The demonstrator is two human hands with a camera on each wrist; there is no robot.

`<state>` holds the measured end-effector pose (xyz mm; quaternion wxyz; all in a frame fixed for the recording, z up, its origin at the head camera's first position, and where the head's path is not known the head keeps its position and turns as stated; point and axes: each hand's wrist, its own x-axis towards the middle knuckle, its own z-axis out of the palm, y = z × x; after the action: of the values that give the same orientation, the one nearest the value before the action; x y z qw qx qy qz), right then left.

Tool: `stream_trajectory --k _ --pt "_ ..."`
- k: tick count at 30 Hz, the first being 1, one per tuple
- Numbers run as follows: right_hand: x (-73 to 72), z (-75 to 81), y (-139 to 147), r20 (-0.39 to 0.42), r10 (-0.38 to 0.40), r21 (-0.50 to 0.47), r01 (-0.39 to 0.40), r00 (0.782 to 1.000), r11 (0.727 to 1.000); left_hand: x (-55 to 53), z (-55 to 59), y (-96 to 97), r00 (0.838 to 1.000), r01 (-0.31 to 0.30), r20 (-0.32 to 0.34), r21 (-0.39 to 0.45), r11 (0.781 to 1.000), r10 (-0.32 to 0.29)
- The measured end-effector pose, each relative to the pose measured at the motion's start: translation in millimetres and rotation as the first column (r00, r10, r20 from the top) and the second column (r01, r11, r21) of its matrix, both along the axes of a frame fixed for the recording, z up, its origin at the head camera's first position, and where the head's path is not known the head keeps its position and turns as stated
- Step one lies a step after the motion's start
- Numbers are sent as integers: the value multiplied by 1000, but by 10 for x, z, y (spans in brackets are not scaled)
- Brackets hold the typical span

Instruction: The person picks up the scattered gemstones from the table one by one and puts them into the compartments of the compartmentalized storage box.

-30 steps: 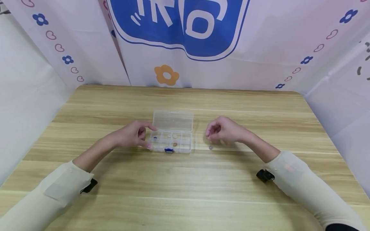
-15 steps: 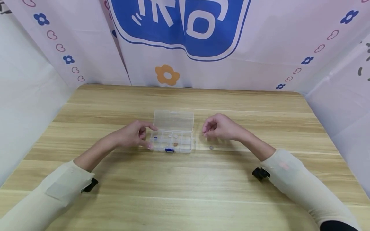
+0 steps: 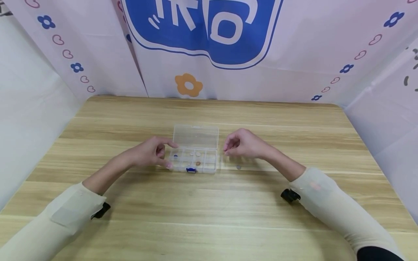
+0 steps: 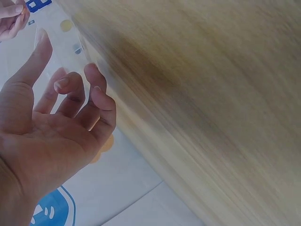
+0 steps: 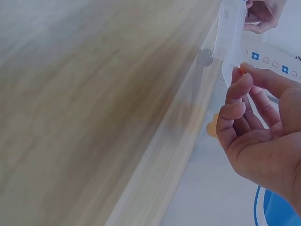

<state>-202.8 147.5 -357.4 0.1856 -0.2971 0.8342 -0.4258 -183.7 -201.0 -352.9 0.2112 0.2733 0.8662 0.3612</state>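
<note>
A clear compartment box (image 3: 209,154) lies with its lid (image 3: 196,137) folded back in the head view. My left hand (image 3: 148,152) holds the box at its left end, thumb at the front corner and index finger at the back. Small blue, whitish and orange-brown pieces sit in several compartments. Just right of the box, my right hand (image 3: 243,144) pinches a tiny orange piece (image 5: 241,71) between thumb and index finger; its exact kind is too small to tell. A clear round piece (image 5: 205,57) lies on the table below that hand.
The box's blue latch (image 3: 191,170) faces the near side of the wooden table (image 3: 209,206). A white printed cloth (image 3: 277,83) hangs behind the table's far edge, with more white cloth at both sides.
My right hand has moved left toward the box with its fingertips still pinched. The left hand, the box and the clear round piece have stayed in place.
</note>
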Motion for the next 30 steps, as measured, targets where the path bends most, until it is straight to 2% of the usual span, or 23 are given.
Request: stream_trajectory --k 10,20,30 --pt "1 15 -117 -17 10 -4 -10 1000 1000 -13 -24 -10 1000 3 -18 -10 1000 -3" --pt "-12 8 -213 -47 6 1 -6 999 1000 -12 -27 -13 1000 1 -1 0 1000 -1" --pt "-13 6 -281 -44 -1 2 1 999 1000 -10 -19 -10 1000 -2 8 -1 1000 2"
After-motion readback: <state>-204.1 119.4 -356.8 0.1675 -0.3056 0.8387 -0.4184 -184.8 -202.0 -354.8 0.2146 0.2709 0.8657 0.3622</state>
